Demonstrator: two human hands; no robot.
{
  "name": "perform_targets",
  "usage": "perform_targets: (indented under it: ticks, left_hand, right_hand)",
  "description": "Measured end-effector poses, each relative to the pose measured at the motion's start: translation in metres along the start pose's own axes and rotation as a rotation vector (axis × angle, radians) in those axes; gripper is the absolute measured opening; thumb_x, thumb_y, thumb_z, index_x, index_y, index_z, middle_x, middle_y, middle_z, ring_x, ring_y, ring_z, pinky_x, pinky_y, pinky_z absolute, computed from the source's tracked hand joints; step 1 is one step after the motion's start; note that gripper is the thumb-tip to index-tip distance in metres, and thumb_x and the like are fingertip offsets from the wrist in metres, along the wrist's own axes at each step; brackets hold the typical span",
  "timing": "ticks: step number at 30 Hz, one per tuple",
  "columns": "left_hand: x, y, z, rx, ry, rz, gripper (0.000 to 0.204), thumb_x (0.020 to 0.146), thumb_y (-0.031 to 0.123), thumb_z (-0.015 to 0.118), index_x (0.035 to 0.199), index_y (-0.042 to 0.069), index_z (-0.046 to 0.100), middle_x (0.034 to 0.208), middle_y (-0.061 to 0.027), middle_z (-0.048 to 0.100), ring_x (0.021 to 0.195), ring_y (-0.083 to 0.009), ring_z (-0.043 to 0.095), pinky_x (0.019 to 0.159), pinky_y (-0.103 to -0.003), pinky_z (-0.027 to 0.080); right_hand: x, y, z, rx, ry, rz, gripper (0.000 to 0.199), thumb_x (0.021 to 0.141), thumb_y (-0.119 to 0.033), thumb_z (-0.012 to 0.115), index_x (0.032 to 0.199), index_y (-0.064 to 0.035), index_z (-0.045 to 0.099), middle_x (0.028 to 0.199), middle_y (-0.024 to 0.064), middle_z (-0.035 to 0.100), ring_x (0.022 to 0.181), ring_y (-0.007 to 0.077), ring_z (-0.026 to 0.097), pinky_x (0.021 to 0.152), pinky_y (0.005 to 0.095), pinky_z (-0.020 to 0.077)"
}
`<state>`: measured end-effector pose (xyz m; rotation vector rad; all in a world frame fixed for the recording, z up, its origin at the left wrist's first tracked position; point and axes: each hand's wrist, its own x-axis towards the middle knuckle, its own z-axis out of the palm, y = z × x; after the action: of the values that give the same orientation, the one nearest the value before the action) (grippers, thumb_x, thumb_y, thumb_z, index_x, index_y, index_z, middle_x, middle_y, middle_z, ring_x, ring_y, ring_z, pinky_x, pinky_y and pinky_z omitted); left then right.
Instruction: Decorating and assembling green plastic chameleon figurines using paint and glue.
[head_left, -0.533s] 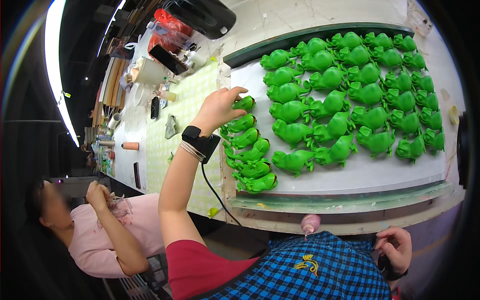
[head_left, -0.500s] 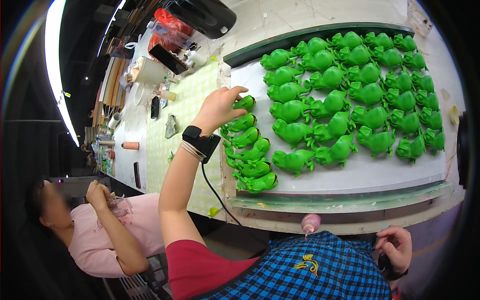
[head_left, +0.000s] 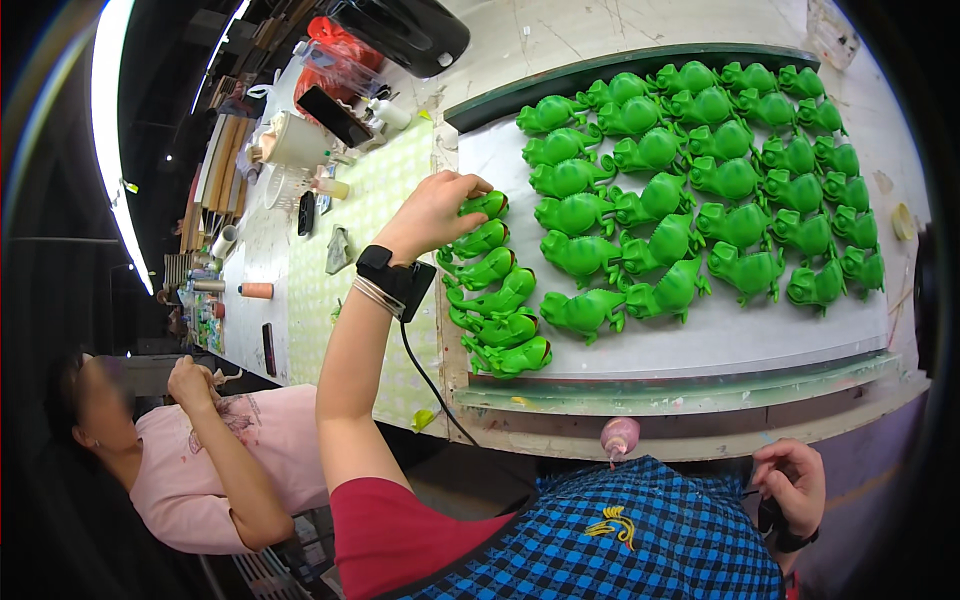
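Single head view, looking steeply down onto workbench, close, fisheye-bent.

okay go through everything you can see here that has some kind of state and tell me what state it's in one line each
left hand: fingers curled on the top frog of the left column, grip shut.
top frog: lying on the board, partly covered by the fingers.
left column of frogs: lying on their sides, red mouths showing.
other green frogs: standing in rows.
white board: flat on the table.
right hand: low by the apron, off the board, holding nothing visible.
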<state>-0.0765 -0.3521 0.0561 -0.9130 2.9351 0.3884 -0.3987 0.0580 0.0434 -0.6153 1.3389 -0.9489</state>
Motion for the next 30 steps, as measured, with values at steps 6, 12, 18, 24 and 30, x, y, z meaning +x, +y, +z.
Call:
perform_targets:
  ticks: [6,12,18,24,30]
  left_hand:
    - [-0.004,0.000,0.004,0.027,0.021,0.006,0.040,0.072,0.011,0.064,0.110,0.004,0.054,0.096,-0.0125,0.060,0.093,-0.0259,0.056,0.082,-0.034,0.044]
    - [-0.006,0.006,0.002,0.005,0.038,-0.010,0.047,0.073,0.010,0.062,0.118,0.005,0.049,0.102,-0.0117,0.059,0.097,-0.0261,0.054,0.085,-0.034,0.042]
    - [-0.019,0.016,-0.010,0.002,0.099,-0.059,0.051,0.073,0.010,0.062,0.121,0.004,0.045,0.108,-0.0126,0.057,0.103,-0.0257,0.052,0.089,-0.033,0.040]
    - [-0.049,0.029,-0.032,0.037,0.226,-0.074,0.051,0.075,0.010,0.063,0.122,0.003,0.045,0.113,-0.0138,0.054,0.106,-0.0249,0.051,0.091,-0.033,0.039]
    - [-0.065,0.053,-0.056,0.039,0.289,-0.230,0.039,0.077,0.011,0.063,0.114,0.004,0.053,0.110,-0.0133,0.057,0.109,-0.0251,0.051,0.091,-0.033,0.039]
  right_hand:
    - [-0.002,0.000,0.000,-0.002,0.017,-0.015,0.026,0.079,-0.012,0.058,0.097,0.0065,0.056,0.072,0.0087,0.060,0.058,0.0072,0.053,0.053,0.0169,0.0426]
    - [-0.002,0.001,0.000,-0.028,0.020,-0.049,0.025,0.079,-0.012,0.059,0.096,0.0061,0.056,0.071,0.0085,0.059,0.057,0.0074,0.054,0.051,0.0170,0.0424]
    - [-0.005,0.002,-0.001,-0.013,0.018,-0.065,0.025,0.078,-0.012,0.060,0.095,0.0062,0.056,0.070,0.0085,0.059,0.057,0.0075,0.054,0.051,0.0171,0.0424]
    - [-0.007,0.000,-0.002,-0.014,-0.004,-0.109,0.023,0.078,-0.009,0.058,0.095,0.0064,0.056,0.071,0.0087,0.058,0.057,0.0083,0.054,0.051,0.0174,0.0428]
    - [-0.009,-0.003,-0.003,-0.055,-0.022,-0.168,0.024,0.078,-0.010,0.059,0.095,0.0063,0.057,0.070,0.0084,0.058,0.058,0.0085,0.055,0.051,0.0179,0.0430]
